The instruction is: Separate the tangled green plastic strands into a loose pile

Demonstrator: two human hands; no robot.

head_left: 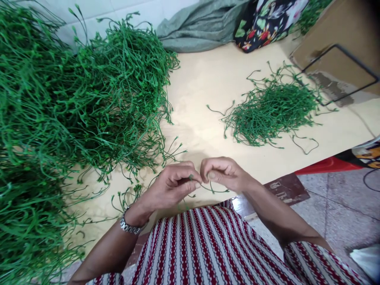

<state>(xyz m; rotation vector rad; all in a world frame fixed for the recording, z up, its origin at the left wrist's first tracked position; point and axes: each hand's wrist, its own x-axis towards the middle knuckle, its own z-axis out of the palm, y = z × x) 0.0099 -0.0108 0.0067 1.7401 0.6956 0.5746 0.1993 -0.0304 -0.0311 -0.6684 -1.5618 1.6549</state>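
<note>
My left hand point(178, 184), with a metal watch point(130, 223) on its wrist, is closed in a pinch on a thin green artificial stem point(204, 187). Close beside it, my right hand point(224, 173) has thumb and fingers pressed together on the same stem, as far as the bent fingers let me see. Short green ends with tiny forked tips stick out below both hands. A huge heap of such stems point(97, 99) covers the table's left side. To the right lies a smaller loose pile point(273, 109).
Stray stems point(127, 198) lie on the table point(202, 83) near my left wrist. At the back are a grey-green sack point(202, 29) and a floral cloth bundle point(267, 23). A cardboard box point(335, 43) and a black wire frame point(353, 93) stand at the right. Tiled floor point(341, 206) shows past the front edge.
</note>
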